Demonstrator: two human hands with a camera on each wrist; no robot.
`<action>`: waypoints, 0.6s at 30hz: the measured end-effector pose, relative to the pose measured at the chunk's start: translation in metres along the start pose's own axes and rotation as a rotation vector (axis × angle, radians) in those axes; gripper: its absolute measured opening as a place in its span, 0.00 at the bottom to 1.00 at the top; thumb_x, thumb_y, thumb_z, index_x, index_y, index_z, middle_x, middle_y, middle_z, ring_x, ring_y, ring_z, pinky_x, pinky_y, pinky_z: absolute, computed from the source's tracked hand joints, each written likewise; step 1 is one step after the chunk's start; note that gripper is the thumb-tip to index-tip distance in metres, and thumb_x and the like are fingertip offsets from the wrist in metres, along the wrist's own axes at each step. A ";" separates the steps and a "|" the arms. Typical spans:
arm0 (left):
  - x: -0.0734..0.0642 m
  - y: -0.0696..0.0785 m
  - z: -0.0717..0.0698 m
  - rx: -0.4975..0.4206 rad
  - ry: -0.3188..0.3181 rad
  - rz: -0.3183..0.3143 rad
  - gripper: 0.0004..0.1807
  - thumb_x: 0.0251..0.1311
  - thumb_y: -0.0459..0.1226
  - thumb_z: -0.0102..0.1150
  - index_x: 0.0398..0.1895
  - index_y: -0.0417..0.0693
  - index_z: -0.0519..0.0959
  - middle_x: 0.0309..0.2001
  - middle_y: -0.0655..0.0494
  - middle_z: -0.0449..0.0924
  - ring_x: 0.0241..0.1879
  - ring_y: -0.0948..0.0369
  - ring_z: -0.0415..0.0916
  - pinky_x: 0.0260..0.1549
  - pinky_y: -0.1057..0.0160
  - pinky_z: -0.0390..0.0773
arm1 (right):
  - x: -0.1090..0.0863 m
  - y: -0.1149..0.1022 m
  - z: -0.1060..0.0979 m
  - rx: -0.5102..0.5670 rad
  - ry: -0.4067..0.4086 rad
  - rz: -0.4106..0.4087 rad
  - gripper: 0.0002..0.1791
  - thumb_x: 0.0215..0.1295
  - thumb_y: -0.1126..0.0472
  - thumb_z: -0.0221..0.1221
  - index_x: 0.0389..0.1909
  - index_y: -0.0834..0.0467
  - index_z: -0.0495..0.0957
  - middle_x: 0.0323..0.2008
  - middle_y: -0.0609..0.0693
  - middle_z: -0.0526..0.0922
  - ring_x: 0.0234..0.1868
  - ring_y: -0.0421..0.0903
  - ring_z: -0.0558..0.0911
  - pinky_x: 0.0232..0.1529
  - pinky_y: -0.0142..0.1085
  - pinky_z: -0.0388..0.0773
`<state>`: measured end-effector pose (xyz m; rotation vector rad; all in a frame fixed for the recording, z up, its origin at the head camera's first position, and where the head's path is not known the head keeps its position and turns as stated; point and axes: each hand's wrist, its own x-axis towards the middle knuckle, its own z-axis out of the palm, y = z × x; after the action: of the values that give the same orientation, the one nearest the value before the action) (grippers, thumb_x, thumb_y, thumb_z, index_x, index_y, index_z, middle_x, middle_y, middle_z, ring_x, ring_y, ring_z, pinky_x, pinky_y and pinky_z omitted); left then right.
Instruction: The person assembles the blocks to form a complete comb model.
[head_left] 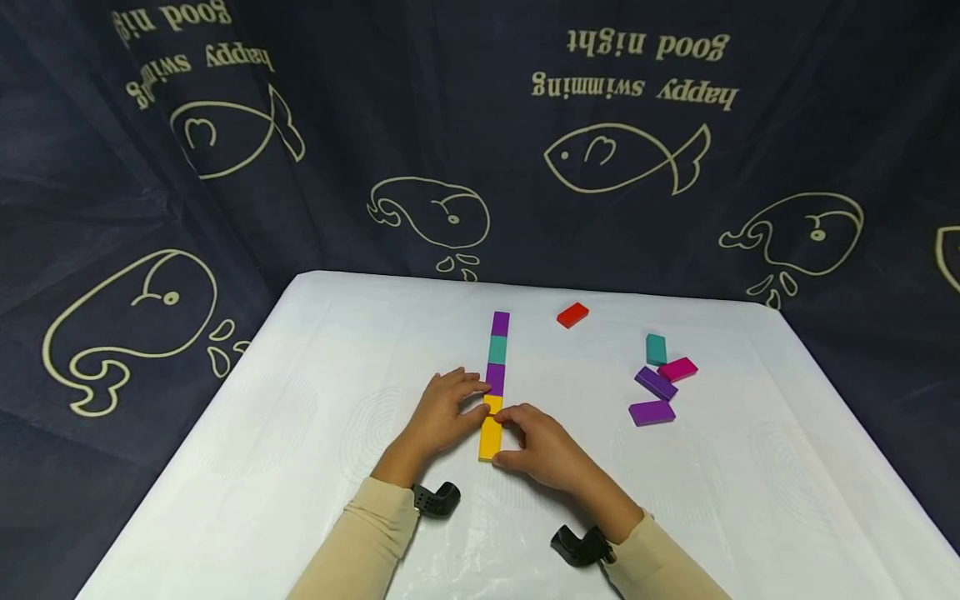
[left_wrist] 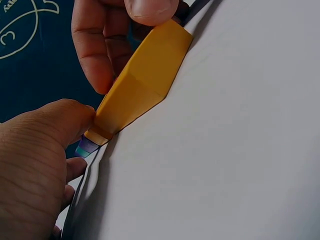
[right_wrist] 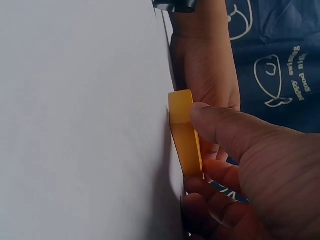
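Observation:
A straight row of flat, oblong blocks lies on the white table (head_left: 285,467), running away from the person: two yellow ones nearest, then purple (head_left: 495,379), teal (head_left: 497,350) and purple (head_left: 500,323). With thumb and index finger at its two ends, the right hand (head_left: 551,450) pinches the near yellow block (head_left: 490,440). From the left side, the left hand (head_left: 446,412) holds the far yellow block (head_left: 492,403) between thumb and index finger, partly covering it. Its thumb (left_wrist: 75,117) shows against the row's side in the left wrist view.
To the right lie a teal block (head_left: 656,349), a pink block (head_left: 678,369) and two purple blocks, one slanted (head_left: 656,383) and one nearer (head_left: 652,413). A red block (head_left: 573,315) lies near the far edge. Behind the table hangs a dark cloth (head_left: 420,100) with fish and whale drawings.

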<state>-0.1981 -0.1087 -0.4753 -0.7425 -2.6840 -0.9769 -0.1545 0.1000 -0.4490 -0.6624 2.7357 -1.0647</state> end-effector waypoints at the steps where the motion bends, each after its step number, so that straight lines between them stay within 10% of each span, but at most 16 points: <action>1: 0.000 0.000 0.000 0.001 0.000 -0.001 0.19 0.62 0.42 0.62 0.55 0.49 0.83 0.60 0.45 0.77 0.67 0.42 0.65 0.67 0.34 0.53 | 0.000 0.000 0.000 0.000 0.000 0.001 0.27 0.54 0.55 0.73 0.55 0.57 0.78 0.49 0.47 0.80 0.42 0.43 0.74 0.46 0.40 0.76; 18: 0.000 0.001 0.000 -0.006 -0.005 -0.015 0.18 0.62 0.41 0.63 0.55 0.49 0.83 0.61 0.45 0.77 0.67 0.42 0.65 0.68 0.34 0.52 | 0.001 -0.003 0.001 -0.002 0.024 0.018 0.28 0.55 0.55 0.73 0.56 0.57 0.78 0.48 0.47 0.80 0.40 0.42 0.73 0.44 0.38 0.75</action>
<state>-0.1976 -0.1085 -0.4751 -0.7278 -2.6958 -0.9887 -0.1539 0.0969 -0.4480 -0.6277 2.7583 -1.0726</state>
